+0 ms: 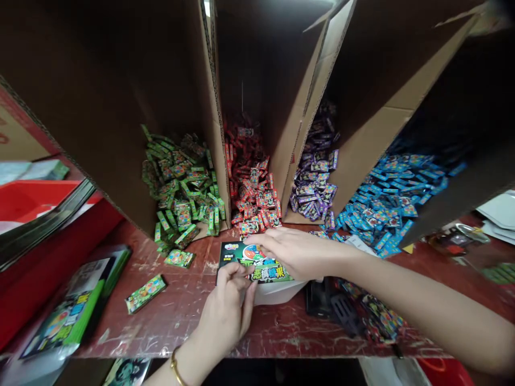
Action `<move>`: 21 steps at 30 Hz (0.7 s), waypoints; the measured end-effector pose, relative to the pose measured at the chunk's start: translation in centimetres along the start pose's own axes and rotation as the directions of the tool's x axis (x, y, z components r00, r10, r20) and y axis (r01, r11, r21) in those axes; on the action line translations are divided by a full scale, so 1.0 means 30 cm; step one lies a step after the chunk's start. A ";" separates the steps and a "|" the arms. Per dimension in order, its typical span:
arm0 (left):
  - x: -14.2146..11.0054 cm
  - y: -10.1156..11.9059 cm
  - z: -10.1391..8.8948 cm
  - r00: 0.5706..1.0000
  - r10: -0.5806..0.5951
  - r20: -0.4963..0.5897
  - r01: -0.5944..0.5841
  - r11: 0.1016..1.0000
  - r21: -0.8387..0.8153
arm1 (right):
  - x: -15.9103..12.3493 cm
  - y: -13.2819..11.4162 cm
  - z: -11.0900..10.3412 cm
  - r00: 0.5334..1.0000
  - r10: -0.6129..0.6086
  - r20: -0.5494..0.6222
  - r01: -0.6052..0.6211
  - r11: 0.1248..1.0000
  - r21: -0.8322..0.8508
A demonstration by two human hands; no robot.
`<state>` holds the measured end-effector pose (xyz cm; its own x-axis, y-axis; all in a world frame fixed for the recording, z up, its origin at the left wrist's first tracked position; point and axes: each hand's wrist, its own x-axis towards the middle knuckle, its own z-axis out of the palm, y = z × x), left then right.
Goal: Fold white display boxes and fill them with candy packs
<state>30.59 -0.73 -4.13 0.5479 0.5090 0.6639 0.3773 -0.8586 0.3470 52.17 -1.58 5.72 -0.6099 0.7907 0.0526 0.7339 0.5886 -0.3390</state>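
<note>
A flat, dark candy box [229, 256] with a green and multicoloured print lies at the middle of the red table. My left hand [229, 300] pinches its near left edge, thumb and fingers close together. Across its top reaches my right hand [298, 252], fingers bent over the printed face and partly hiding it; its thumb is mostly hidden. White, thin material [277, 293] sticks out under the box's near side. Small green candy packets [179, 258] lie to the left, and one more single green packet [145, 293] is nearer me.
Tall cardboard partitions [219, 134] separate piles of green [189, 187], red [255, 187], purple [316, 187] and blue packets [386, 198]. Plastic-sleeved printed packs [72, 311] lie left, beside a red bin [40, 198]. A black object [344, 308] and dark packets [380, 319] lie right.
</note>
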 end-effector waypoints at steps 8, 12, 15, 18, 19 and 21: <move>0.017 0.010 -0.024 0.988 0.104 0.119 -0.123 0.978 0.166 | 0.009 0.042 0.094 0.977 0.214 -0.011 -0.214 0.977 -0.005; -0.008 0.002 -0.005 0.978 0.167 0.123 -0.186 0.968 0.170 | 0.002 0.093 0.170 0.845 0.518 -0.133 -0.494 0.851 0.177; -0.016 -0.012 0.014 0.970 0.215 0.117 -0.232 0.959 0.164 | 0.000 0.136 0.225 0.791 0.591 -0.159 -0.513 0.782 0.355; -0.024 -0.004 0.029 0.965 0.204 0.163 -0.234 0.953 0.194 | -0.021 0.158 0.254 0.766 0.575 -0.288 -0.459 0.802 0.382; -0.036 0.008 0.029 0.964 0.189 0.185 -0.226 0.952 0.205 | -0.034 0.157 0.259 0.764 0.545 -0.345 -0.440 0.832 0.339; -0.085 0.036 0.021 0.965 0.147 0.219 -0.193 0.959 0.207 | -0.058 0.139 0.271 0.773 0.427 -0.470 -0.374 0.904 0.205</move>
<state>30.07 -2.91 -5.87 0.7475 0.3777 0.5465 0.4105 -0.9094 0.0671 53.85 -1.86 -3.41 -0.0176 0.9410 0.3379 0.8306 0.2019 -0.5190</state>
